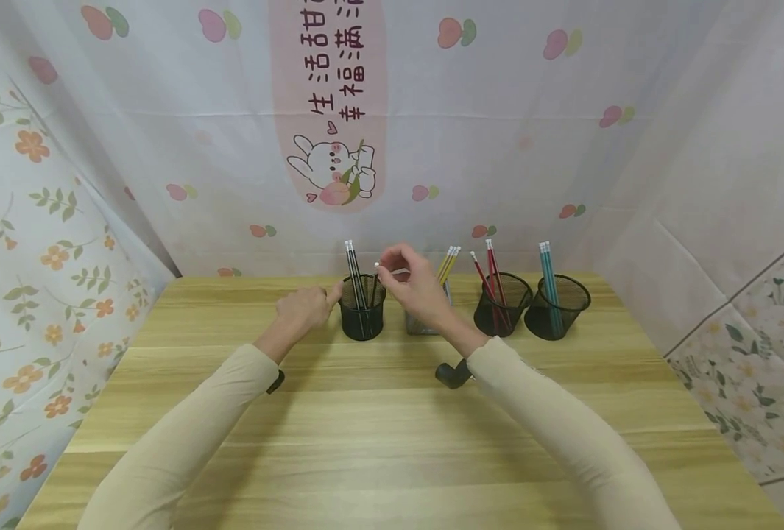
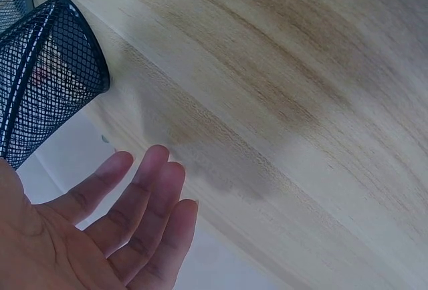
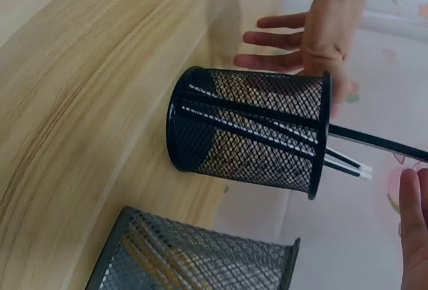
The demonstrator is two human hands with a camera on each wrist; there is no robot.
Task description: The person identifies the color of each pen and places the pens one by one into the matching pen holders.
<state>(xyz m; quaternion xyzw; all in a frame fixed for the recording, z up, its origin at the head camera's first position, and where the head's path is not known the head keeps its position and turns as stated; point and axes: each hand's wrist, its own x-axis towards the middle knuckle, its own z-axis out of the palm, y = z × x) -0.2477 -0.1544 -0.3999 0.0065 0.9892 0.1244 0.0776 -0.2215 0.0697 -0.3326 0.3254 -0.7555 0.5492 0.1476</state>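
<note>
A round black mesh pencil cup (image 1: 362,327) stands upright near the table's back edge, with black white-tipped pencils (image 1: 353,261) leaning in it. My right hand (image 1: 425,293) is above its right side and pinches the top of another black pencil (image 1: 375,285). In the right wrist view this pencil (image 3: 374,141) rises out of the cup (image 3: 254,129), its lower part seen through the mesh. My left hand (image 1: 305,308) is at the cup's left, thumb tip at the rim. Its fingers (image 2: 137,200) are spread loosely and hold nothing in the left wrist view.
To the right stand a grey mesh holder (image 1: 421,325) with yellow pencils (image 1: 450,263), a black mesh cup (image 1: 517,294) with red pencils (image 1: 492,269), and another cup (image 1: 573,298) with teal pencils (image 1: 547,269). A printed curtain (image 1: 232,184) hangs behind the table.
</note>
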